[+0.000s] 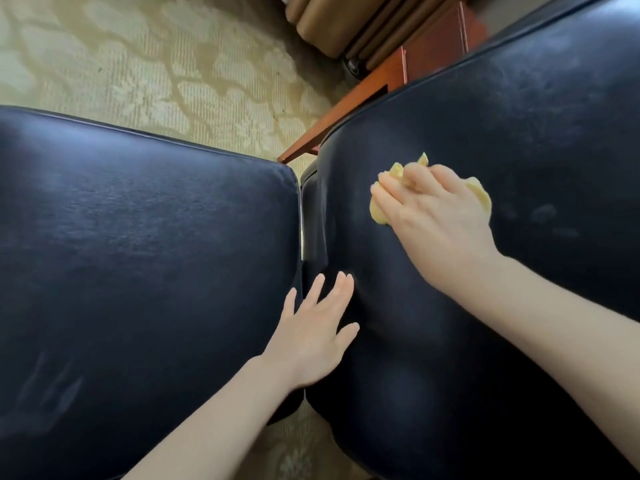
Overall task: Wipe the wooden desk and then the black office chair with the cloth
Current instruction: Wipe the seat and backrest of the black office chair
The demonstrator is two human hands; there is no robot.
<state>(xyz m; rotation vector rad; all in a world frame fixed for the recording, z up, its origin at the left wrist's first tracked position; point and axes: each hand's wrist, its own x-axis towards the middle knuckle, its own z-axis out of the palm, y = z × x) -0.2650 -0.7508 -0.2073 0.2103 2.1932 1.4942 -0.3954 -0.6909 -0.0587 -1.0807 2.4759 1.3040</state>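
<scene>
Nearest the camera, two bare forearms are seen reaching forward over black padded upholstery. The left hand (317, 327) is laid flat with fingers spread apart, nothing held, resting across the gap where the two black cushions meet. Its fingertips are pressed into the right-hand cushion near the seam.

Further out, the right hand (433, 209) is placed palm-down on the yellow cloth (479, 195), fingers curled over it and pressing it against the black office chair (519, 133). The cloth is bunched into a wad, mostly covered by the hand. It shows beyond the fingertips on the left, at the top by the knuckles, and on the right of the hand. The wad's long axis runs roughly left to right, slightly tilted; a small corner is pointed up and away from the camera. Dull smudges are visible on the chair surface just right of the cloth.

The second black cushion (138, 237) fills the left side, with faint streaks near its lower left. Whether it belongs to the same chair cannot be told.

Beyond the cushions, a reddish wooden piece (353, 105) is seen running diagonally up to the right, partly hidden by the chair. A patterned beige carpet (156, 57) covers the floor at top left. Tan padded furniture (332, 26) stands at the top centre. No labels, brands or writing can be read anywhere.
</scene>
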